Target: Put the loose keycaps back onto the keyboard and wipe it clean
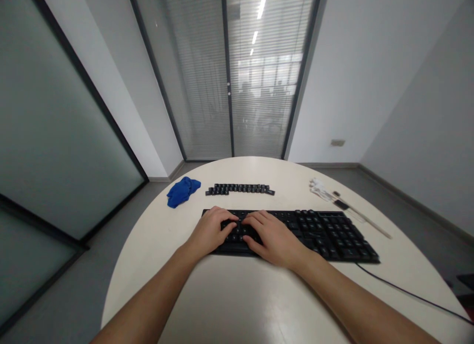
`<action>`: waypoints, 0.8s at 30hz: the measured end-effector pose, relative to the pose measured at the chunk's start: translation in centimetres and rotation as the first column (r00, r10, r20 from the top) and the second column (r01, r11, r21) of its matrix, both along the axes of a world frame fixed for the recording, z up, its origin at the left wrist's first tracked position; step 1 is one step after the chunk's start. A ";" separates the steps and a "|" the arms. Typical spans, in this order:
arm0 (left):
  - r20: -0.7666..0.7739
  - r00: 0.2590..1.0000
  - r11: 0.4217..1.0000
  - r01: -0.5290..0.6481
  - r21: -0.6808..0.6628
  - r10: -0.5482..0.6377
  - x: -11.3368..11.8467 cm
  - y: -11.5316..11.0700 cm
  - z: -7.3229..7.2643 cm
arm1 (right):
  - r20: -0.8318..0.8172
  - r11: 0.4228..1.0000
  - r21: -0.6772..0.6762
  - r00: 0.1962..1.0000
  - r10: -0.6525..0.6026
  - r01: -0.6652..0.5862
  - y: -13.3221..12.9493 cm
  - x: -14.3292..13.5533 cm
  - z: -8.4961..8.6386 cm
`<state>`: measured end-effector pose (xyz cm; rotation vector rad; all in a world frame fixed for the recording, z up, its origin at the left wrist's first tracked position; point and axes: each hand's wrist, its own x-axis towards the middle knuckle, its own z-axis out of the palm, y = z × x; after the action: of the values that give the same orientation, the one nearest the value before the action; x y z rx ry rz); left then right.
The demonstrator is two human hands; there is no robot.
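A black keyboard (326, 235) lies across the table before me, some keys on its left half hidden under my hands. My left hand (212, 230) rests over its left end, thumb and index finger bent close together above the keys; anything between their tips is too small to make out. Beside it, my right hand (272, 238) lies over the middle of the letter keys, fingers curved and thumb apart from the index finger, with nothing visible in it. Beyond the keyboard, several loose black keycaps (244, 188) stand in neat rows.
A crumpled blue cloth (182, 191) lies at the far left of the round white table (237, 294). At the far right are a white cable (319, 188), a thin stick (370, 223) and a small black piece (341, 204). The keyboard's cord (407, 295) runs off the right edge.
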<state>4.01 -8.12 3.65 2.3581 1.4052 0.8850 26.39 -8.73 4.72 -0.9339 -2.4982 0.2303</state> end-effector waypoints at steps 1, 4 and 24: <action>0.004 1.000 1.000 0.011 0.003 -0.011 0.0 0.0 0.0 | 0.000 1.000 0.000 1.000 0.001 -0.001 0.0 0.0 0.0; 0.005 0.999 0.999 0.036 0.015 -0.036 -0.1 0.0 0.0 | -0.001 1.000 0.003 1.000 0.000 0.000 0.0 0.0 -0.1; -0.038 0.997 0.997 0.072 0.000 -0.072 -0.2 -0.1 0.5 | 0.003 0.999 0.017 0.999 0.034 -0.034 0.0 0.2 0.0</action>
<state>3.85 -8.26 4.16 2.4226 1.3248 0.8258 26.56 -8.73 4.73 -0.8866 -2.5160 0.2188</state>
